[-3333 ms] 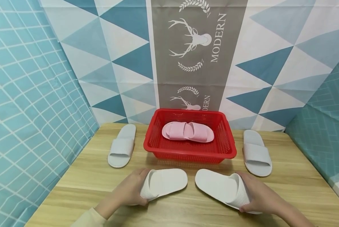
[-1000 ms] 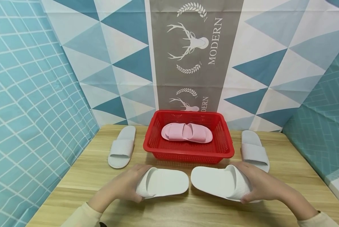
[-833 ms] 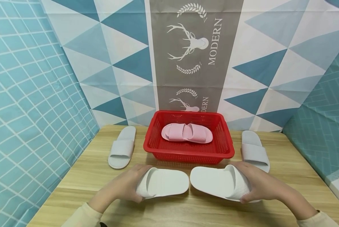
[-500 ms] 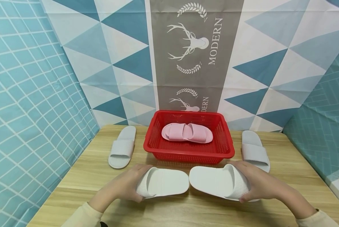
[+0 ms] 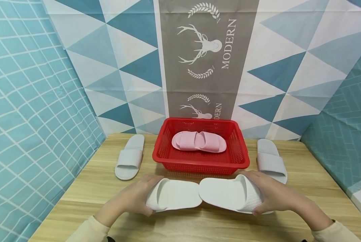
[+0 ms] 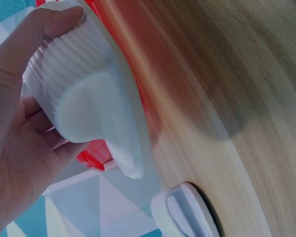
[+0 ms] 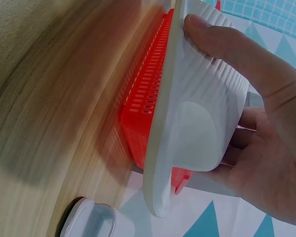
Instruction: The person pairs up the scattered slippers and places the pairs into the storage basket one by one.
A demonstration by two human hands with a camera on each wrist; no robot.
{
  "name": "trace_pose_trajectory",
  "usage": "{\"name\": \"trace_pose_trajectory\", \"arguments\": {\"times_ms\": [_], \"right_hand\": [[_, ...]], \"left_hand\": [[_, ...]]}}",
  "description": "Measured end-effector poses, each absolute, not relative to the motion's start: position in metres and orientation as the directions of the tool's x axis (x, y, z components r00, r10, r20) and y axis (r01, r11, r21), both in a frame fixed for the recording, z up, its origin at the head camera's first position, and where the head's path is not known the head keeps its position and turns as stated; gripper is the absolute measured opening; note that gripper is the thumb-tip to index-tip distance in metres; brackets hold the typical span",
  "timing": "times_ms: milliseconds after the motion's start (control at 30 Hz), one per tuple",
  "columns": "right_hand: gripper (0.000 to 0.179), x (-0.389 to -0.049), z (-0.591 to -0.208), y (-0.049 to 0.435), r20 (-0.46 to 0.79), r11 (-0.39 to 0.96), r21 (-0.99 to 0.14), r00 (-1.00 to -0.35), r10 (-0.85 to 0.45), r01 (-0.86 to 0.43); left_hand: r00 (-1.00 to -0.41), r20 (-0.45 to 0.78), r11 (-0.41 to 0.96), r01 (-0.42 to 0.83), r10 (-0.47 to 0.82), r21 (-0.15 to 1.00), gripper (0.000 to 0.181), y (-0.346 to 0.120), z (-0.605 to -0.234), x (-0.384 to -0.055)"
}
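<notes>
My left hand (image 5: 138, 196) grips a white slipper (image 5: 180, 194) round its ribbed strap. In the left wrist view the thumb lies over the strap (image 6: 64, 64) and the other fingers are partly hidden behind it. A second white slipper (image 5: 224, 192) is held the same way by my right hand (image 5: 272, 193). Their plain ends point inward and meet in the head view, the right one overlapping the left one's edge. Both wrist views show the slippers tilted, with shadows on the wooden table (image 5: 180, 228) below.
Behind the hands stands a red plastic basket (image 5: 200, 166) holding a pair of pink slippers (image 5: 188, 140). One pale grey slipper (image 5: 130, 158) lies left of it, and another (image 5: 271, 163) to the right, partly covered by my right hand. A patterned cloth (image 5: 132, 67) hangs behind the table.
The white slippers, held throughout, have come together from a clear gap until their ends meet. Both hands rose slightly in view early on; lately the right hand shifts left while the left stays nearly still.
</notes>
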State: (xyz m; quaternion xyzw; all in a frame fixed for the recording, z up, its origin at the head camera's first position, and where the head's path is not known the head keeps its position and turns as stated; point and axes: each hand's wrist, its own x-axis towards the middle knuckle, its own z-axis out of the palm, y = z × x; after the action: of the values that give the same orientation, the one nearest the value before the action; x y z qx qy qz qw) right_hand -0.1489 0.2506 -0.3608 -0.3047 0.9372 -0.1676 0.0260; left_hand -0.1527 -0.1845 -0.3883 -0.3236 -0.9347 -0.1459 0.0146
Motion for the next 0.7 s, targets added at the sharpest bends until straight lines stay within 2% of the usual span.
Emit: {"name": "trace_pose_trajectory", "arguments": {"times_ms": [700], "right_hand": [[0.1,-0.1504,-0.3581,0.2419,0.015,0.745,-0.358,-0.801,-0.598,-0.563]], "left_hand": [[-0.769,0.141,0.732,0.638,0.624,0.241,0.092,-0.181,-0.3845,-0.1524]]}}
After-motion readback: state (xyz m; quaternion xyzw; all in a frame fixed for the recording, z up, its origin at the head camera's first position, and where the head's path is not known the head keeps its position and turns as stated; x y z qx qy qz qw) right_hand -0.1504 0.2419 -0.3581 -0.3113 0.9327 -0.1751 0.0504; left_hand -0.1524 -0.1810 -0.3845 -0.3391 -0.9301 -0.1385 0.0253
